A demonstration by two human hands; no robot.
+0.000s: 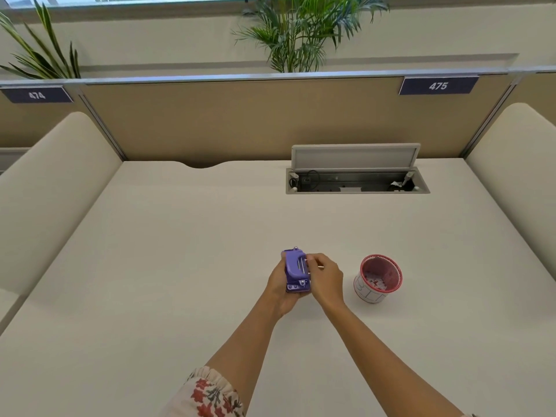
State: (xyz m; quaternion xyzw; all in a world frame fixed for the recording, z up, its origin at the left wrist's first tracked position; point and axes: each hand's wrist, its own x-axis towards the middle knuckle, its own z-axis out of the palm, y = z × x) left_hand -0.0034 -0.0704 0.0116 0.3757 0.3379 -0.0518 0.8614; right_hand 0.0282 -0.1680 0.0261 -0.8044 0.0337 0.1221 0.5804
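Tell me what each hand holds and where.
The left hand grips the purple stapler from beneath, round its body. The right hand pinches its upper right edge.

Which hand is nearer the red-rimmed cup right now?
Right. The right hand sits just left of the cup, apart from it, pinching at the purple stapler; the left hand holds that stapler from below, farther left.

white desk (180, 236), tan partition (225, 121), window plants (301, 31)

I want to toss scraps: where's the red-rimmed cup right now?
In the head view, the red-rimmed cup stands on the desk just right of the right hand, apart from it.
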